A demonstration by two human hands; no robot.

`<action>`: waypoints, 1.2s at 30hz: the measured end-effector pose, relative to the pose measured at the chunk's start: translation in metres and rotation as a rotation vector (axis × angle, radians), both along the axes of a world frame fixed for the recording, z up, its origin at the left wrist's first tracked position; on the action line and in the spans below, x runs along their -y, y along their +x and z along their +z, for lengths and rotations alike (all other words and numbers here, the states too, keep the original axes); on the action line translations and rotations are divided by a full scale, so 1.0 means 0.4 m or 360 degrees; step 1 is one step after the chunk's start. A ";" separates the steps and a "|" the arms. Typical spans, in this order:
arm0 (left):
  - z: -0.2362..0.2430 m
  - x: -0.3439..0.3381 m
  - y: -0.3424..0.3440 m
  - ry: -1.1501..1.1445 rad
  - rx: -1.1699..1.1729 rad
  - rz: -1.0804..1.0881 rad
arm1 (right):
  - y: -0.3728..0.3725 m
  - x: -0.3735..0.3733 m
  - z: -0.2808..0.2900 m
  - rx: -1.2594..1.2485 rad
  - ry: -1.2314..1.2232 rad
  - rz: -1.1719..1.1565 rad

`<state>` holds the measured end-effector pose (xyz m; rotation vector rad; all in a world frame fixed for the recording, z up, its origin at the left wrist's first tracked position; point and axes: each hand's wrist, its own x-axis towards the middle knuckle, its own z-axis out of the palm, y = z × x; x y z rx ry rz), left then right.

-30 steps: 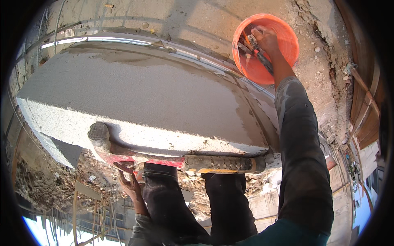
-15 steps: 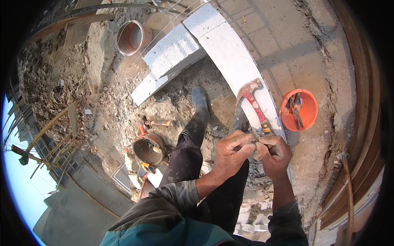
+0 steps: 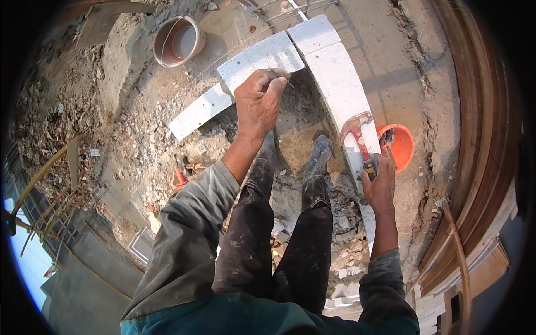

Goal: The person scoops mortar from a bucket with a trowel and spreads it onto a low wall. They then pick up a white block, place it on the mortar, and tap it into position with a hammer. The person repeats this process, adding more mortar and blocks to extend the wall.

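My left hand (image 3: 258,103) is closed in a pinch over the white block (image 3: 262,53) that stands across the corner. A short, thin, dark piece, apparently a nail (image 3: 289,83), pokes out from its fingertips. My right hand (image 3: 381,183) has its fingers around the grip end of a claw hammer (image 3: 362,146) with a worn red head and neck and some yellow on the handle. The hammer rests along the top of the long white block wall (image 3: 340,78). The palm side of the right hand is hidden.
An orange bucket (image 3: 403,148) with tools in it stands right of the wall. A larger bucket (image 3: 180,42) is at the far left. Taut string (image 3: 245,43) crosses near the blocks. Rubble (image 3: 139,151) lies to the left; my boots (image 3: 319,156) stand inside the corner.
My hands, together before, have parted. The left has moved forward and left to the corner block with the small piece; the right has gone onto the hammer's handle.
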<state>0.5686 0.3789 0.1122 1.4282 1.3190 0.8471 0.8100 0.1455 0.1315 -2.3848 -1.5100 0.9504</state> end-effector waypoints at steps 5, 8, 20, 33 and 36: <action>-0.052 -0.190 0.056 0.0315 -0.0306 -0.0423 | 0.002 0.058 -0.029 0.0130 -0.0184 -0.0065; -0.081 -0.261 0.097 0.0622 -0.0413 -0.0684 | -0.016 0.064 -0.040 -0.0048 -0.0114 -0.0368; -0.132 -0.368 0.169 0.0735 -0.0573 -0.1430 | -0.152 -0.110 0.076 -0.1021 0.0407 -0.0988; -0.135 -0.372 0.177 0.0777 -0.0646 -0.1516 | -0.134 -0.384 0.010 -0.0918 0.0685 -0.0731; -0.139 -0.365 0.176 0.0733 -0.0582 -0.1483 | -0.107 -0.408 0.057 -0.0764 0.0126 -0.0558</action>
